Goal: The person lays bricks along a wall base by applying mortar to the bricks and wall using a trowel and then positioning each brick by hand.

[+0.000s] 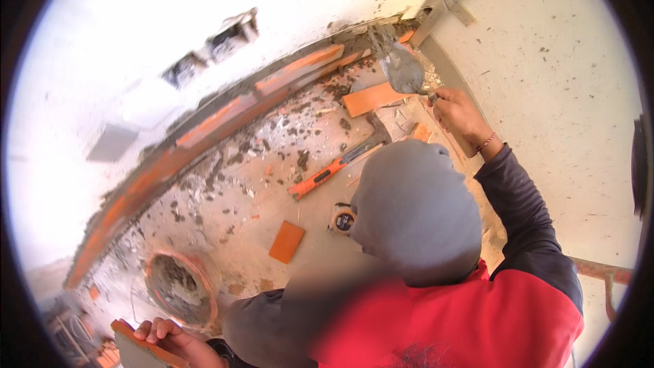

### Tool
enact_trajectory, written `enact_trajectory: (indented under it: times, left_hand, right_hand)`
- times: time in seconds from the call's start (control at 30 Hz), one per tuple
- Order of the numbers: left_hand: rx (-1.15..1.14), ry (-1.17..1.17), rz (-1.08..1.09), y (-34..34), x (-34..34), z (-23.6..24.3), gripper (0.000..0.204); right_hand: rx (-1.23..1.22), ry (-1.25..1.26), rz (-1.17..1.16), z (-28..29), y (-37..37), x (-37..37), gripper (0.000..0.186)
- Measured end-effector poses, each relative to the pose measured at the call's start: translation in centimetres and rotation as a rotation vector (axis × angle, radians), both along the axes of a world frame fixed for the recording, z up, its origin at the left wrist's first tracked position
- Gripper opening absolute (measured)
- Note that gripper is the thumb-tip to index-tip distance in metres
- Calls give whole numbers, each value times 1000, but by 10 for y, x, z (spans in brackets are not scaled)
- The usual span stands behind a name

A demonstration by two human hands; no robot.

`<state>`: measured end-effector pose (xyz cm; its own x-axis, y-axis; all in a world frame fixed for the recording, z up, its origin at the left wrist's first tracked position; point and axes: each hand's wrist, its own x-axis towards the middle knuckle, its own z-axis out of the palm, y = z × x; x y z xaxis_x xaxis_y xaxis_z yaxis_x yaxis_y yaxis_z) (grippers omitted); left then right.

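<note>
My right hand reaches out to the upper right, its fingers closed round the handle end of a trowel. Wet grey mortar coats the blade, which lies by the corner where the wall meets a pale panel. At the lower left, my left hand grips a flat brick tile with an orange edge and a grey face; the picture's edge cuts part of it off. Just below the trowel blade lies an orange tile. A row of orange tiles set in mortar runs along the wall's foot.
A mortar bucket stands near my left hand. On the littered floor lie a hammer with an orange handle, a tape measure and a square orange tile. My grey knee fills the middle. Two box holes open in the wall.
</note>
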<state>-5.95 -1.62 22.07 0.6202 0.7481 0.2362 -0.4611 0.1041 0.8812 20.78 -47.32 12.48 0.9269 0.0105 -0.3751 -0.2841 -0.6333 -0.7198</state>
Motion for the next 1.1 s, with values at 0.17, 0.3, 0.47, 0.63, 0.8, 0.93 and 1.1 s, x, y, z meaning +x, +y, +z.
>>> enact_trajectory:
  times: [0.17,0.3,0.47,0.63,0.8,0.93,1.1]
  left_hand:
    - [1306,872,725,-44,65,11,38]
    - [-350,-228,-403,-67,96,15,45]
    - [-520,-240,-392,-92,130,-4,61]
    - [-526,-208,-457,-134,168,-2,59]
    - [-539,-154,-461,-148,184,-7,59]
    - [-570,-113,-482,-156,192,-9,58]
    - [-525,-104,-485,-172,195,-8,57]
  right_hand:
    - [131,64,-229,-61,-43,31,19]
    - [403,88,-331,-81,-45,66,17]
    - [362,-131,-405,-138,-33,101,22]
    - [534,-296,-611,-148,27,133,41]
    - [379,-275,-790,-138,61,168,64]
    - [419,-318,-966,-148,76,206,71]
    - [333,-245,-955,-125,97,223,80]
